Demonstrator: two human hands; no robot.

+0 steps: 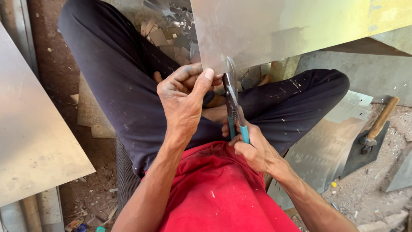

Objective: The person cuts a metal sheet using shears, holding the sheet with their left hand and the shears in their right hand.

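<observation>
Now, work in hand: a thin metal sheet [274, 30] is being cut with tin snips [231, 96]; the blades bite into its lower edge.
Sheet position: it is held up over the person's crossed legs and fills the top right of the view, its lower edge just above the left hand.
Progress: as I judge it, the cut is only begun; the blades are a short way into the edge and the rest of the sheet above them looks whole.
Left hand [184, 96]: grip closed, thumb and fingers pinching the sheet's lower edge just beside the blades.
Right hand [253, 150]: grip closed around the teal handles of the snips, low over the lap.
Offcuts: a heap of small metal scraps [171, 30] lies on the floor beyond the knees.
Floor, left edge: a large flat sheet [30, 129] lies beside the leg.
Floor, right edge: a wooden-handled hammer [377, 126] rests on a dark plate, next to a bent metal piece [326, 146].
Containers: none shows.
</observation>
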